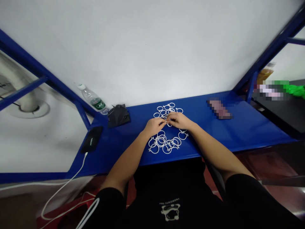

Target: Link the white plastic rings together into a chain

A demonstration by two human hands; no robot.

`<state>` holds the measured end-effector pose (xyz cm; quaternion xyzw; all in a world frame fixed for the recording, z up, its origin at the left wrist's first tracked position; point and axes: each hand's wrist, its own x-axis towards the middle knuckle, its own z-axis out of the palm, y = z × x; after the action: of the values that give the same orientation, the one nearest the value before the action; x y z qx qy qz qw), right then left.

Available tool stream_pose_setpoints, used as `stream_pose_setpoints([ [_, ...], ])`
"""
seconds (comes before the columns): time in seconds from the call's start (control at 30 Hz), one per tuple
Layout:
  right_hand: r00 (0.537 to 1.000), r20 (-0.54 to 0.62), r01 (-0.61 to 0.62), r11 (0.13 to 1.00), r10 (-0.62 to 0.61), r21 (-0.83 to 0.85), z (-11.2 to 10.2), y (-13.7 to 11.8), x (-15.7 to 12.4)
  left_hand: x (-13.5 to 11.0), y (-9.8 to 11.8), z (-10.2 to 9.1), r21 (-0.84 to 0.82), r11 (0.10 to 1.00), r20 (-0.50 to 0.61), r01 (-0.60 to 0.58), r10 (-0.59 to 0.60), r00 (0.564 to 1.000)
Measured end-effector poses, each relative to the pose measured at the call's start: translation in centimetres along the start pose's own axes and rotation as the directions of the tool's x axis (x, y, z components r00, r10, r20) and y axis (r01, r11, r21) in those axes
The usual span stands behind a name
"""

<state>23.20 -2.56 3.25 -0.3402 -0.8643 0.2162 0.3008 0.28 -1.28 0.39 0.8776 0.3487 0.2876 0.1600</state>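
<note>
Several white plastic rings lie on the blue table (238, 127), one cluster near the front edge (164, 142) and another farther back (166, 109). My left hand (153, 126) and my right hand (179, 120) meet between the two clusters. The fingertips of both hands pinch together on a white ring (166, 121), which is mostly hidden by the fingers. Both forearms rest over the table's front edge.
A plastic water bottle (94, 99) lies at the back left beside a crumpled black bag (118, 115). A black phone (91, 140) on a white cable (71, 181) sits at the left edge. A blurred object (219, 109) lies at the right. A white wall rises behind.
</note>
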Motion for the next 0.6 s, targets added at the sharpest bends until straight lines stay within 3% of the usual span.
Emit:
stream_pose_setpoints([
  [0.33,1.0,-0.021,0.018,0.998,-0.017,0.056,0.5,0.2,0.2,-0.1,-0.5,-0.1,-0.014,0.998,0.01,-0.058,0.059,0.998],
  [0.47,0.997,-0.075,0.0,0.999,0.003,0.038,0.4,-0.3,0.2,0.1,-0.1,0.1,-0.078,0.997,-0.078,-0.028,0.022,0.997],
  [0.6,0.975,-0.196,-0.118,0.99,0.1,-0.083,0.1,-0.8,0.3,0.2,0.3,0.1,-0.106,0.994,-0.186,0.032,-0.052,0.981],
])
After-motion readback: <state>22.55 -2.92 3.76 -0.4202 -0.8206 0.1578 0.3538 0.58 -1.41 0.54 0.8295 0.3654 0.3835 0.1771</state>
